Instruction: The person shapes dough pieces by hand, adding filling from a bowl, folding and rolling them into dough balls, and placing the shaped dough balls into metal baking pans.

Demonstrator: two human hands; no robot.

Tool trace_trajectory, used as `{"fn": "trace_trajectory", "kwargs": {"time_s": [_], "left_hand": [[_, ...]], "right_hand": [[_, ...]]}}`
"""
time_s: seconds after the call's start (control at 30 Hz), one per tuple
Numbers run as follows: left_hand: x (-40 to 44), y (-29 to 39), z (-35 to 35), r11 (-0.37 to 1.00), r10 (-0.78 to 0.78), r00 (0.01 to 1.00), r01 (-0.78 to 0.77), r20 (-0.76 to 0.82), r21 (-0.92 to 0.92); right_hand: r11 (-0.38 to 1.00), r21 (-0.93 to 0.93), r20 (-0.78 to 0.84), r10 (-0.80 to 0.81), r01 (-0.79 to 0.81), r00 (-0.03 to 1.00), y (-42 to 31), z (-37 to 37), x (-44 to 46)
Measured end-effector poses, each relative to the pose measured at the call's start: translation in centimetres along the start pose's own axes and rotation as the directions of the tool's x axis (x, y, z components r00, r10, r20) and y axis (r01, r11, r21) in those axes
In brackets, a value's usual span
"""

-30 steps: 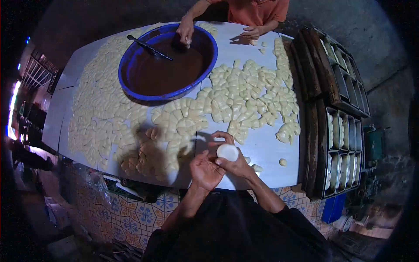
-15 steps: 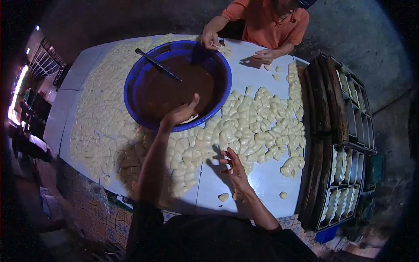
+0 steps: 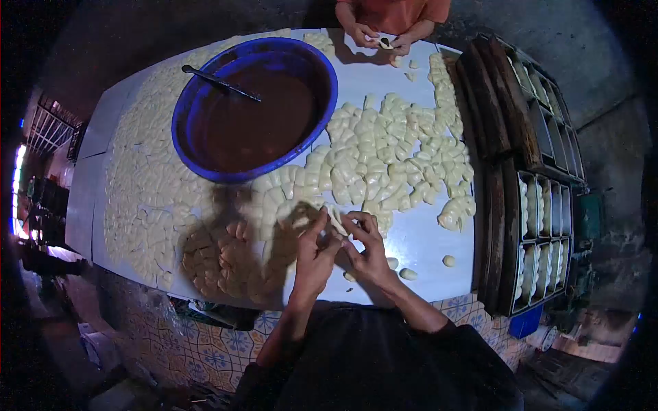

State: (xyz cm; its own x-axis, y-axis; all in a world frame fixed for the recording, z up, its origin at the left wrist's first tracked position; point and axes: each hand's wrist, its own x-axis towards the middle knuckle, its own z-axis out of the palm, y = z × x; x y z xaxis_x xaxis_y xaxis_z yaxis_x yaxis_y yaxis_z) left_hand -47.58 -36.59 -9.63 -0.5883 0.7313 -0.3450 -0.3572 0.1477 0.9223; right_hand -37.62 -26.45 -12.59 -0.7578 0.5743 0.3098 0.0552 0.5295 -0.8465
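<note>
Handwork at a dough table, seen from above; at the centre of the frame the left hand [image 3: 317,257] and the right hand [image 3: 370,252] meet on one piece of dough [image 3: 334,219], held up over the table [image 3: 439,246]; thumb and forefinger of each hand pinch it from opposite sides, the right hand's other fingers bent; whether the dough encloses anything cannot be told from here. The step in hand appears to be shaping its edge; by my judgement, the next move calls for an even, light pinch that spares the soft middle.

Edges and room: the blue bowl [image 3: 223,176] of brown paste [image 3: 264,127] bounds the upper left, a dark utensil [image 3: 221,82] across its rim; crowded dough pieces [image 3: 353,175] lie just beyond the fingertips; white tabletop shows to the lower right, with a small dough lump [image 3: 449,261] on it, as far as the metal tins [image 3: 556,207]; the table's near edge runs below the wrists; a co-worker's hands [image 3: 362,34] work at top centre, well apart.
</note>
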Motion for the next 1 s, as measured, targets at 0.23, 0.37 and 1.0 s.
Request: {"fn": "trace_trajectory", "kwargs": {"time_s": [0.23, 0.37, 1.0], "left_hand": [[-2.7, -2.3, 2.4, 0.974, 0.228, 0.969, -0.226, 0.096, -0.035], [-3.3, -5.3, 3.9, 0.990, 0.121, 0.986, -0.113, 0.116, -0.080], [-3.1, -9.0, 7.8, 0.987, 0.160, 0.984, -0.159, 0.084, -0.016]], "right_hand": [[0.895, 0.446, -0.149, 0.099, -0.022, 0.984, 0.1, -3.4, -3.6], [0.962, 0.256, -0.077, 0.120, -0.097, 0.990, -0.7, -4.6, -7.5], [0.727, 0.490, 0.080, 0.512, -0.481, 0.855, 10.1, -11.5, -15.1]]}}
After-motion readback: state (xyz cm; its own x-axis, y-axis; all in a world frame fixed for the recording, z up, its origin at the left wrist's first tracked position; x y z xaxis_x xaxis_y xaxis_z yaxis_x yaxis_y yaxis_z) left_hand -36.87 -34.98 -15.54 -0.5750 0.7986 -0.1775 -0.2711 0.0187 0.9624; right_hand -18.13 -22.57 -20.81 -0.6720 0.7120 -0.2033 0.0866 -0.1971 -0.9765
